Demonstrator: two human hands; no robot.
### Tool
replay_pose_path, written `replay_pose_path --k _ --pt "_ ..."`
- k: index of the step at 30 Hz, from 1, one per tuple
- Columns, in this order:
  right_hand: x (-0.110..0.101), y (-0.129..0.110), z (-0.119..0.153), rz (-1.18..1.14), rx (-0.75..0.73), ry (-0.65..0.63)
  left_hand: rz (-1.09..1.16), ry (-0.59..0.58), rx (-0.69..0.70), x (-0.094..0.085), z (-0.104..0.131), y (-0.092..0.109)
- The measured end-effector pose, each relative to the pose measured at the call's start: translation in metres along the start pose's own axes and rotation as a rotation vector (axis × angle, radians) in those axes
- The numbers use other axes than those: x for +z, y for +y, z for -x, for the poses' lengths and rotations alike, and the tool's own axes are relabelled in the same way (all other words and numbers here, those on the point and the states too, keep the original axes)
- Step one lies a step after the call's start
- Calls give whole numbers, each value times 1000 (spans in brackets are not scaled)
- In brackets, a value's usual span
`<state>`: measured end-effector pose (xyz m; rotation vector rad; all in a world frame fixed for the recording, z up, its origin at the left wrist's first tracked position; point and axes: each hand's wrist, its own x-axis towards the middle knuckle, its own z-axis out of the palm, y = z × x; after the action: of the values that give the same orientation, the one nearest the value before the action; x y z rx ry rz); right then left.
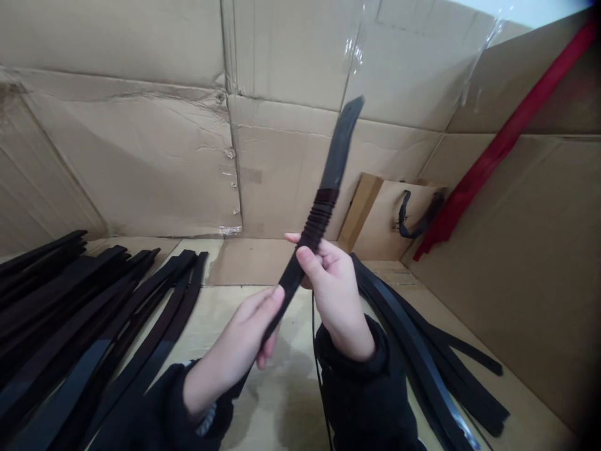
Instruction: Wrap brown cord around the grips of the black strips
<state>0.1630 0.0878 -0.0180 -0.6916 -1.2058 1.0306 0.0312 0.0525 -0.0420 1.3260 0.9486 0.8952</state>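
A long, flat, slightly curved strip (339,153) slants up from lower left to upper right in front of me. Its upper end is bare and grey. Below that, a dark covering (319,216) is bunched or wound in tight ridges around it, and the lower part is smooth and black. My right hand (335,282) is closed around the strip just under the ridges, thumb on top. Lower down, my left hand (246,326) grips the black part, thumb along its face. A thin dark cord (314,351) hangs below my right hand; its upper end is hidden.
Several similar dark strips (136,307) lie at the left, and more black strips (422,338) lie at the right. A brown paper bag (375,213) with dark handles stands at the back. Cardboard walls (291,163) surround the pale work surface (282,401). A red strip (498,150) hangs at right.
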Motion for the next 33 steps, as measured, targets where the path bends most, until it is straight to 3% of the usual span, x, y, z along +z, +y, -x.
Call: replay_pose_path --k 3,4,6,9,10,12,13,15,18,20,23,26,28,31,33 --pt "-1 3 -2 -107 70 -83 377 -373 -151 -9 0 5" --pt "-1 4 -3 -117 65 -70 432 -445 -181 -10 0 7" --pt "-1 6 -3 -116 36 -12 369 -389 -158 -10 0 8" --pt "0 7 -3 -101 -6 74 7 -22 37 -4 1 8" --pt "0 7 -3 -97 -5 76 -83 62 69 -2 1 7" --pt "1 6 -2 -102 30 15 -124 121 20 0 3 6" --pt "2 6 -2 -113 56 -34 -67 98 -47 0 3 6" --pt "1 5 -1 -142 97 -128 140 -57 -164 -4 4 6" --pt "0 3 -1 -172 98 -161 329 -266 -147 -10 4 7" --pt "0 2 0 -168 68 -111 188 -207 -31 -11 3 8" --pt "2 0 0 -116 7 1 -165 -28 109 -8 4 8" --pt "5 -1 2 -34 -16 25 -302 80 127 -4 6 9" --pt "6 -1 2 -18 23 -37 -178 32 54 -4 6 9" --pt "4 1 1 -40 98 -130 164 -193 -87 -8 5 8" --pt "3 3 0 -48 106 -122 226 -268 -86 -10 2 5"
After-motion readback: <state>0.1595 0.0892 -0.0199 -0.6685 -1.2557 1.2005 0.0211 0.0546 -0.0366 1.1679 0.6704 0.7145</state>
